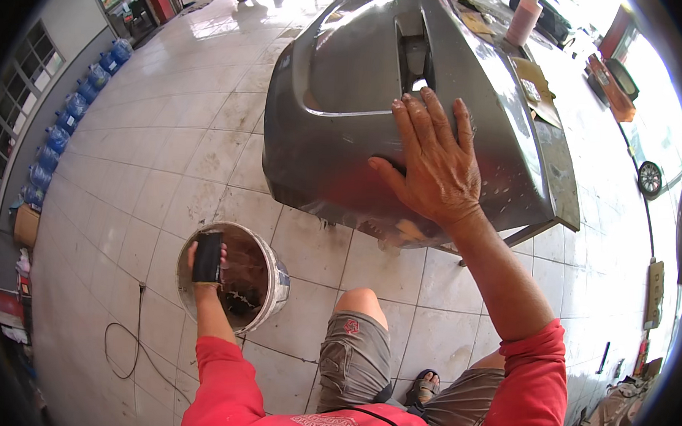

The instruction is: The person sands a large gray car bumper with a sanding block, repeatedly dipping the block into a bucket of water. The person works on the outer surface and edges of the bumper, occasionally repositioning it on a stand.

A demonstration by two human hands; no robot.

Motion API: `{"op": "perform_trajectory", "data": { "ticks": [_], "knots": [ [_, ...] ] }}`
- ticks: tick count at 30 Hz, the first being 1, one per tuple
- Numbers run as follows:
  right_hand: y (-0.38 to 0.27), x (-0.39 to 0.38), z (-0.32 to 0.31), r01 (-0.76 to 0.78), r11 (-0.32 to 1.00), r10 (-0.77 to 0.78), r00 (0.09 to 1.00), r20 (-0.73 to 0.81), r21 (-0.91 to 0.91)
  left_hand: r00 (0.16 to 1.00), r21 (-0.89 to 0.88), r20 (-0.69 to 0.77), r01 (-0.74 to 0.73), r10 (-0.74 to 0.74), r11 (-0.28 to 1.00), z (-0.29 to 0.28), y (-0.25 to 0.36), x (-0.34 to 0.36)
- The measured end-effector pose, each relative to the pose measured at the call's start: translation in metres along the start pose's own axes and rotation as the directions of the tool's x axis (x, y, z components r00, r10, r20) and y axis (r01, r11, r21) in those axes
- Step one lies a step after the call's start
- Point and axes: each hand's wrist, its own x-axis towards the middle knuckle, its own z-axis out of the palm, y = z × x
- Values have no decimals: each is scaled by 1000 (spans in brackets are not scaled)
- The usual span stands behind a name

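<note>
A grey car body panel (pixel 336 156), apparently a tailgate or boot lid with a recess, rests on a stand in front of me. My right hand (pixel 439 172) lies flat on its near part, palm down and fingers apart. Low to the left, my left hand (pixel 207 290) grips a black rectangular block (pixel 208 257), its fingers showing at both sides. That hand is over the mouth of a dirty white bucket (pixel 279 286). Murky brownish contents show inside; the block's underside is hidden.
A metal-edged table (pixel 556 165) supports the panel; a bottle of pink liquid (pixel 524 21) and cardboard (pixel 535 88) lie along its right side. Blue water jugs (pixel 57 138) line the left wall. A thin cable (pixel 138 334) curls on the tiled floor left of the bucket.
</note>
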Motion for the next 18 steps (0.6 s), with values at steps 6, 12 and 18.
{"op": "perform_trajectory", "data": {
  "ticks": [6,12,18],
  "knots": [
    [-7,6,3,47,998,-44,997,-70,42,983,354,29,-179,180,918,290,87,-20],
    [4,0,8,237,970,-236,971,-35,45,602,602,795,-798,-77,-21,507,77,-1],
    [75,18,-11,274,960,-278,957,83,51,861,832,491,-418,-134,363,560,141,3]
  ]
}}
